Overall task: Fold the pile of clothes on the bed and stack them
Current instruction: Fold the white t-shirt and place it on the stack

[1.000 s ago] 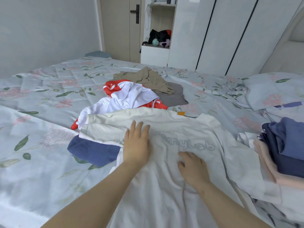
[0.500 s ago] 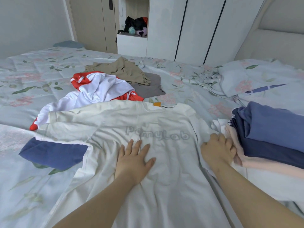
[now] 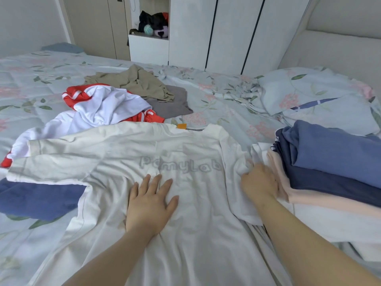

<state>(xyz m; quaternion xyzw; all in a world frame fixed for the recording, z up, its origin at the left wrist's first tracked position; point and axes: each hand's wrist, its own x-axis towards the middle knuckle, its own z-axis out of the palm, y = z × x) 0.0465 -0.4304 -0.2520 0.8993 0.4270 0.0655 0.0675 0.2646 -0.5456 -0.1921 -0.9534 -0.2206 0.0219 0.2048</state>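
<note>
On the left a navy garment peeks from under the spread sleeve of the white T-shirt, which lies face up across the bed, just in front of the unfolded red-and-white jersey. The left hand, fingers straight and spread, presses flat on the shirt's chest just below the grey lettering, a good anchor against wrinkling. The right hand curls into the bunched sleeve at the shirt's right edge, touching the stack of folded clothes. The sleeve fold looks next: lift the cloth clear of the stack and lay it straight across towards the pinning palm.
</note>
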